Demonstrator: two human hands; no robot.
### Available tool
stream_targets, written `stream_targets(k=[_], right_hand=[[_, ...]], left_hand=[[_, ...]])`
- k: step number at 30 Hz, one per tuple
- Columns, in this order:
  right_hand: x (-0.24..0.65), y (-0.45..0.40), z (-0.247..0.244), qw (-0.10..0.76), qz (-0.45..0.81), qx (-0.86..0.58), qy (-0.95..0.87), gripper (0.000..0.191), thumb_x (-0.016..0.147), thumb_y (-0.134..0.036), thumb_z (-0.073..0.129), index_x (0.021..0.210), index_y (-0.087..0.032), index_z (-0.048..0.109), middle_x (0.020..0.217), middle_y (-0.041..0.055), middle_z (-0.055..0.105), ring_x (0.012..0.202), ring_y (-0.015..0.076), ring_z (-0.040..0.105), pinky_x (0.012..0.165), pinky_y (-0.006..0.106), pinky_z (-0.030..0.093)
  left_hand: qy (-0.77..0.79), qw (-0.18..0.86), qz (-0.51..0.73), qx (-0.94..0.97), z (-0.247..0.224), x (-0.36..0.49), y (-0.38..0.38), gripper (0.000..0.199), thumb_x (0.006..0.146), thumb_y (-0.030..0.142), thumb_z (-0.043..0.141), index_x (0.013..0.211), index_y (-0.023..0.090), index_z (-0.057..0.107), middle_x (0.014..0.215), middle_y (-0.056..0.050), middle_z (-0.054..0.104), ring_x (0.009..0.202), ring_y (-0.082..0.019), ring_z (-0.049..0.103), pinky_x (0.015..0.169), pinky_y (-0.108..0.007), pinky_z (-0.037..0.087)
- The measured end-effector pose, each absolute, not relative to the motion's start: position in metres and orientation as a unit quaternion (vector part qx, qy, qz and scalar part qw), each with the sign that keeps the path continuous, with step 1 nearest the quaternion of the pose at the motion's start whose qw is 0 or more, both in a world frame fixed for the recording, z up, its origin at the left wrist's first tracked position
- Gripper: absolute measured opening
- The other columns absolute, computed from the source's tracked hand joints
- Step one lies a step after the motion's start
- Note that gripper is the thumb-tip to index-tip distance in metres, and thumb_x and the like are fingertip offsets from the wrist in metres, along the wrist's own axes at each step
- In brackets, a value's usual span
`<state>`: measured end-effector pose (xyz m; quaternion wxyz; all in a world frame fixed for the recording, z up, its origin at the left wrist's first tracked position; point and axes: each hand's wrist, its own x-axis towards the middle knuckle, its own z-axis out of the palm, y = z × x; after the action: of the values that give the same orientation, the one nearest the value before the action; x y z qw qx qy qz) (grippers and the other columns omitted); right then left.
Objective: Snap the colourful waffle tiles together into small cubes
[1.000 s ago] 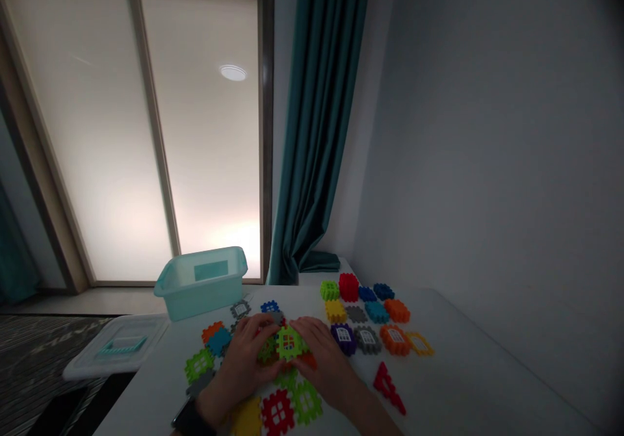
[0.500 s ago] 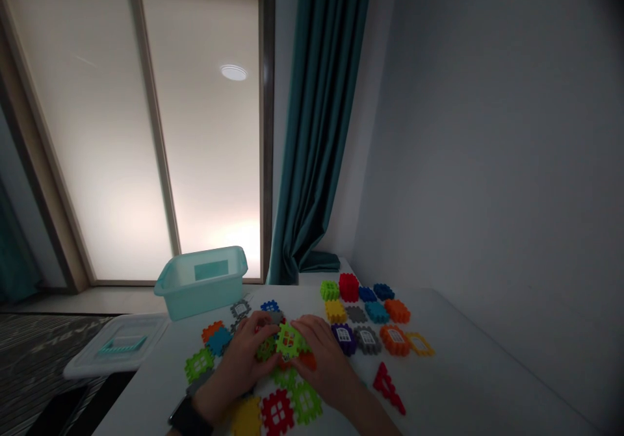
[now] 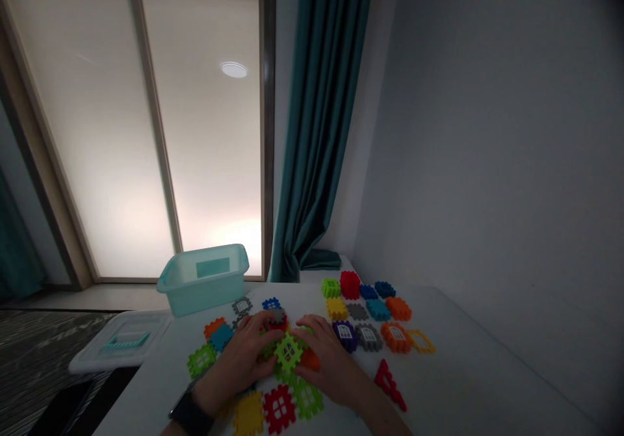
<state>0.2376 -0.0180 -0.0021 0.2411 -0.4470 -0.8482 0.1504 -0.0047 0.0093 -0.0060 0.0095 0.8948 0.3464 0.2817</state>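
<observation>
Over the desk (image 3: 453, 384), left hand (image 3: 233, 361) and right hand (image 3: 329, 364) sit half-curled either side of a green block (image 3: 288, 352), nearer left; grip unclear.

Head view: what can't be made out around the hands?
Head view only:
Tiles under the left hand and right hand: hidden by the hands.
Whether the green tile joins those below: hidden by fingers.
Bin floor: hidden by its near wall.
Watch face: too dark.
Forearms: cut off by the bottom edge.
</observation>
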Motion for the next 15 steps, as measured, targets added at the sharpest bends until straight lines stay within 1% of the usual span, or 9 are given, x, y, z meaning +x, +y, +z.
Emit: stream_targets(k=[2,4,7,9,12,15], right_hand=[[0.240,-0.016,-0.003,0.239,0.152,-0.446,-0.849,0.057,0.076,-0.020,0.076,0.129,-0.028,0.056,0.140,0.0066,0.050,0.140,0.0277,0.036,0.117,0.045,0.033],[0.240,-0.014,-0.006,0.249,0.143,-0.445,-0.848,0.055,0.076,-0.020,0.077,0.127,-0.028,0.058,0.136,0.0069,0.053,0.137,0.0287,0.040,0.114,0.046,0.036],[0.239,-0.012,-0.011,0.285,0.120,-0.448,-0.839,0.053,0.074,-0.015,0.077,0.122,-0.028,0.059,0.130,0.0069,0.056,0.131,0.0292,0.046,0.110,0.046,0.041],[0.238,-0.012,-0.014,0.313,0.103,-0.455,-0.827,0.050,0.073,-0.013,0.076,0.119,-0.027,0.059,0.127,0.0068,0.057,0.127,0.0291,0.050,0.108,0.045,0.044],[0.234,-0.012,-0.017,0.351,0.071,-0.473,-0.805,0.044,0.075,-0.015,0.074,0.115,-0.027,0.060,0.123,0.0072,0.059,0.123,0.0299,0.054,0.105,0.046,0.047],[0.229,-0.012,-0.021,0.371,0.056,-0.483,-0.791,0.043,0.076,-0.014,0.071,0.115,-0.026,0.059,0.123,0.0082,0.059,0.122,0.0311,0.054,0.104,0.049,0.047]], left_hand=[[0.340,0.003,0.276,0.899,-0.006,-0.005,0.010,0.046,0.071,0.010,0.067,0.115,0.024,0.068,0.126,-0.010,0.056,0.113,-0.032,0.055,0.099,-0.046,0.048],[0.339,-0.005,0.277,0.899,-0.007,-0.004,0.011,0.040,0.074,0.011,0.067,0.111,0.024,0.069,0.125,-0.009,0.057,0.112,-0.031,0.056,0.098,-0.045,0.048],[0.352,-0.022,0.297,0.888,-0.007,-0.003,0.010,0.027,0.080,0.013,0.063,0.104,0.023,0.069,0.120,-0.009,0.059,0.109,-0.029,0.058,0.095,-0.044,0.049],[0.360,-0.026,0.313,0.879,-0.007,-0.003,0.009,0.024,0.084,0.013,0.060,0.104,0.023,0.069,0.117,-0.009,0.061,0.106,-0.028,0.059,0.093,-0.043,0.051],[0.367,-0.016,0.326,0.871,-0.006,-0.002,0.008,0.030,0.084,0.016,0.062,0.112,0.023,0.066,0.119,-0.010,0.061,0.106,-0.028,0.060,0.091,-0.042,0.052],[0.375,-0.002,0.330,0.866,-0.008,0.001,0.007,0.042,0.077,0.027,0.075,0.117,0.022,0.062,0.122,-0.011,0.060,0.107,-0.029,0.059,0.092,-0.043,0.052]])
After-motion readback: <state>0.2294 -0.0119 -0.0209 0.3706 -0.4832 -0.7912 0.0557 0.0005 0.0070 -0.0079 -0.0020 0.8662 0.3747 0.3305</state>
